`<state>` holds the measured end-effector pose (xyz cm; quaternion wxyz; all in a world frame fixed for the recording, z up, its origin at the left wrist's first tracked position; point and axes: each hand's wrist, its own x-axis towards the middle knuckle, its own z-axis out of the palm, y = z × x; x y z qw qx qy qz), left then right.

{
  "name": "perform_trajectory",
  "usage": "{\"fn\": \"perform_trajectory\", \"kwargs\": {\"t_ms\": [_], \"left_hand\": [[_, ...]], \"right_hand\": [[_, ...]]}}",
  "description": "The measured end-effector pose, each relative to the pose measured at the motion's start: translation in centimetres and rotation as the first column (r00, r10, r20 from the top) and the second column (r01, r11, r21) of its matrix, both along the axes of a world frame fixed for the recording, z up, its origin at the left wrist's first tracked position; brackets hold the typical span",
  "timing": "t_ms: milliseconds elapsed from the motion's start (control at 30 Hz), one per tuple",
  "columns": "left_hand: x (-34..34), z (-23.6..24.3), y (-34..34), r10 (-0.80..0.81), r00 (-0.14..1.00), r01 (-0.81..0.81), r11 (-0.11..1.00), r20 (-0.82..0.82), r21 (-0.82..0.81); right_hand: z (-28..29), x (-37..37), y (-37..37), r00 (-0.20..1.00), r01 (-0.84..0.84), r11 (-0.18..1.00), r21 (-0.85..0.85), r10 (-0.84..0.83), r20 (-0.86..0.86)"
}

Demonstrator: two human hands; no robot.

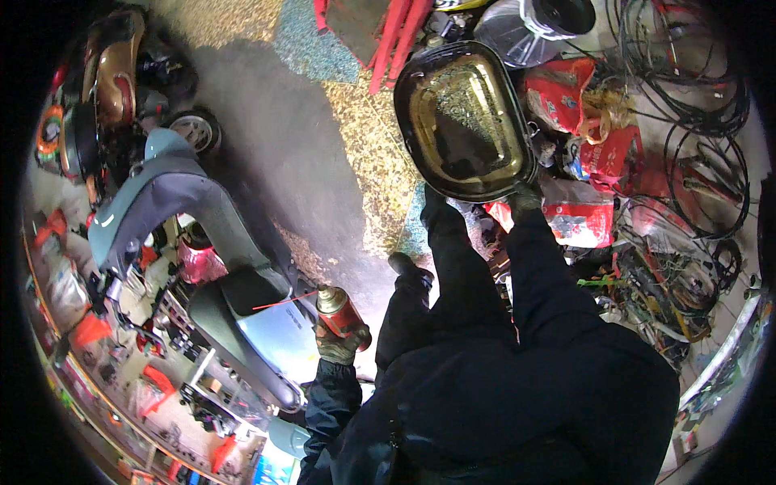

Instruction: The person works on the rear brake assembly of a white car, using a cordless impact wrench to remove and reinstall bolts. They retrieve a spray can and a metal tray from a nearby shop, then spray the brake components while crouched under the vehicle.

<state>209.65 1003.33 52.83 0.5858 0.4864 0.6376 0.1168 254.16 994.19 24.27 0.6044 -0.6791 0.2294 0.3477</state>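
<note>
My left hand, in a dirty work glove, is wrapped round a red spray can. A thin red straw sticks out leftward from the can's nozzle. My right arm stretches forward, and the gloved right hand grips the near right corner of a black basin. Its fingers are partly hidden in shadow. Dark, oily wetness and grit cover the basin's inside. The can is well apart from the basin, close to the seat of a blue-grey scooter.
Red and white bags and a clear bucket crowd the right side of the basin. Black cables coil at far right. Red metal bars lie beyond the basin. Another scooter stands far left. Cluttered shelves line the lower left.
</note>
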Motion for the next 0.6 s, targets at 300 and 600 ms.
{"fn": "perform_trajectory", "kwargs": {"t_ms": [300, 600], "left_hand": [[-6.4, 0.9, -9.4, 0.336, 0.942, -0.335, 0.942, -0.005, 0.027], [-18.5, -0.5, -31.7, 0.680, 0.710, -0.654, 0.733, -0.180, 0.188]], "right_hand": [[6.2, 2.9, -1.4, 0.866, -0.378, 0.924, -0.050, 0.373, 0.334], [15.4, -6.7, 1.7, 0.528, -0.816, 0.578, -0.021, 0.760, 0.379]]}}
